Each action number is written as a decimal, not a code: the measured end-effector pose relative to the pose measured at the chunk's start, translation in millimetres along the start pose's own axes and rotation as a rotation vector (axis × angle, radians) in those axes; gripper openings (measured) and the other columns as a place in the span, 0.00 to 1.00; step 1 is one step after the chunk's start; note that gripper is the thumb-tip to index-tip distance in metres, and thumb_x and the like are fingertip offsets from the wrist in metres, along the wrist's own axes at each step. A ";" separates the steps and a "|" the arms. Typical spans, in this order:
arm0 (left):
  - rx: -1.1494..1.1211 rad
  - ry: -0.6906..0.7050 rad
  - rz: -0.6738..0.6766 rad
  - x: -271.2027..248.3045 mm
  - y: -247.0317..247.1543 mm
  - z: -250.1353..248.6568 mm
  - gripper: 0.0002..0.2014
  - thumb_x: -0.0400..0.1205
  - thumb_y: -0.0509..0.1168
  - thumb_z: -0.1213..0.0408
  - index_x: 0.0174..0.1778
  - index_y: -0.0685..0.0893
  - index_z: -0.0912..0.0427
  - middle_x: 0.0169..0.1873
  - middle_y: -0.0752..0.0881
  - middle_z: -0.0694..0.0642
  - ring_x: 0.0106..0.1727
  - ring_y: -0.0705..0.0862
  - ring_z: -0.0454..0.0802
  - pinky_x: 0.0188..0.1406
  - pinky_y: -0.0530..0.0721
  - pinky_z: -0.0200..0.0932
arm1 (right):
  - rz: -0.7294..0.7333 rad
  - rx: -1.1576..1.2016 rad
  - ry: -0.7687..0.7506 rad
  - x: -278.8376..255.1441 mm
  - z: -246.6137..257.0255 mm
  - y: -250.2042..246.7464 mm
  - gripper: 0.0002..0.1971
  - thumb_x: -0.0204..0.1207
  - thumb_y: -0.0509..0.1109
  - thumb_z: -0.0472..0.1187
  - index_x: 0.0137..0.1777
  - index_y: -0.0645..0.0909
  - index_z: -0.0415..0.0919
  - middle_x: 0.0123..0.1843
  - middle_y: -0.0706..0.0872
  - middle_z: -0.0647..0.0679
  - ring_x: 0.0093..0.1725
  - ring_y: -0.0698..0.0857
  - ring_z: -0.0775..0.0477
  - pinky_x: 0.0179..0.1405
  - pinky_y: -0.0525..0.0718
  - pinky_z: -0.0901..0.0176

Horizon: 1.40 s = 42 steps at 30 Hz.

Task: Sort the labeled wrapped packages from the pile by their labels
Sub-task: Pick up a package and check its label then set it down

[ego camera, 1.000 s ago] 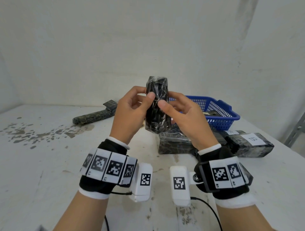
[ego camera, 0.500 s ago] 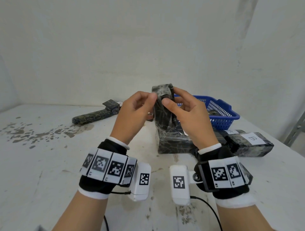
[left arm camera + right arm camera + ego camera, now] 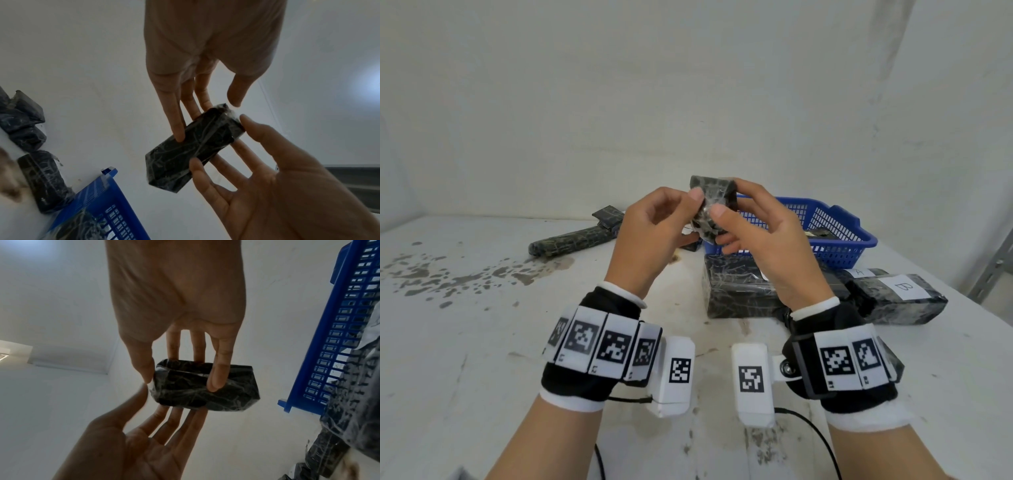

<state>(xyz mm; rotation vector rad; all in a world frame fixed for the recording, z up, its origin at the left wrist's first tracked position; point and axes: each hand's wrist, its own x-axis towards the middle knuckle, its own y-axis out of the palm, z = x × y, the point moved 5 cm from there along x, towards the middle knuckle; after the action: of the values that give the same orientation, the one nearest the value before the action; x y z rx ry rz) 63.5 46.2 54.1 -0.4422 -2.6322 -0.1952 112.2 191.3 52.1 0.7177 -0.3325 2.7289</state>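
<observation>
A small package wrapped in black marbled film (image 3: 717,192) is held up in the air between both hands, in front of the basket. My left hand (image 3: 697,214) pinches it with the thumb on the near side and straight fingers (image 3: 178,133) behind. My right hand (image 3: 722,224) grips it from the right, with the thumb in front and fingers (image 3: 216,379) curled over it. No label shows on the held package (image 3: 195,151) in any view. On the table to the right lie a package labelled B (image 3: 900,296) and one labelled A (image 3: 859,273).
A blue plastic basket (image 3: 835,236) stands at the back right with a wrapped item inside. A large wrapped block (image 3: 736,291) lies under my right hand. A long wrapped roll (image 3: 571,240) lies at the back left. The white table (image 3: 482,342) has dark stains at left.
Both hands have turned the small package, from standing upright on end to tipped over with one end toward me. It stays at about the same height.
</observation>
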 end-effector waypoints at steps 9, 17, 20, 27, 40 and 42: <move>0.074 0.018 -0.073 -1.0 -2.5 -4.6 0.21 0.79 0.68 0.44 0.55 0.82 0.59 0.35 0.90 0.53 0.40 0.84 0.54 0.42 0.88 0.52 | 0.032 0.004 -0.045 -1.7 4.1 0.5 0.14 0.79 0.76 0.44 0.64 0.86 0.48 0.58 0.91 0.52 0.53 0.89 0.32 0.57 0.89 0.42; 0.116 -0.058 0.031 0.9 4.0 3.4 0.17 0.81 0.69 0.68 0.66 0.84 0.59 0.42 0.89 0.58 0.35 0.85 0.43 0.38 0.85 0.36 | 0.016 -0.011 -0.141 -2.4 5.0 0.3 0.38 0.80 0.73 0.30 0.82 0.63 0.62 0.76 0.71 0.70 0.57 0.92 0.49 0.59 0.90 0.48; 0.126 -0.060 0.014 2.2 2.6 4.0 0.14 0.82 0.68 0.67 0.64 0.85 0.60 0.47 0.89 0.63 0.40 0.86 0.50 0.52 0.89 0.55 | -0.012 0.000 -0.108 -1.4 3.4 -2.5 0.45 0.78 0.76 0.33 0.85 0.56 0.61 0.83 0.67 0.53 0.58 0.91 0.50 0.63 0.88 0.51; 0.129 -0.038 -0.001 2.5 1.6 3.7 0.06 0.82 0.68 0.65 0.53 0.85 0.52 0.33 0.84 0.56 0.40 0.83 0.54 0.48 0.85 0.59 | -0.034 -0.009 -0.005 4.4 -8.3 -2.2 0.38 0.77 0.78 0.41 0.84 0.65 0.48 0.62 0.91 0.50 0.61 0.89 0.46 0.67 0.85 0.47; 0.138 0.030 0.004 3.5 1.4 4.4 0.03 0.82 0.68 0.64 0.50 0.83 0.52 0.35 0.86 0.51 0.36 0.87 0.41 0.41 0.88 0.42 | -0.018 -0.072 -0.011 2.2 -4.1 -0.5 0.24 0.81 0.73 0.47 0.77 0.77 0.50 0.55 0.92 0.49 0.55 0.91 0.48 0.58 0.90 0.46; 0.140 0.027 0.012 3.0 2.2 3.9 0.05 0.82 0.68 0.62 0.53 0.84 0.54 0.38 0.88 0.53 0.39 0.87 0.44 0.44 0.88 0.44 | -0.028 -0.096 -0.016 2.2 -3.8 -0.7 0.22 0.82 0.72 0.49 0.76 0.78 0.51 0.53 0.93 0.50 0.54 0.91 0.48 0.60 0.89 0.42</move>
<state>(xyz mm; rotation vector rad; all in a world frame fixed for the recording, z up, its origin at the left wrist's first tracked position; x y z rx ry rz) 60.1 49.9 52.1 -0.4048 -2.5953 -0.0121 109.0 193.6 50.1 0.7124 -0.4504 2.6621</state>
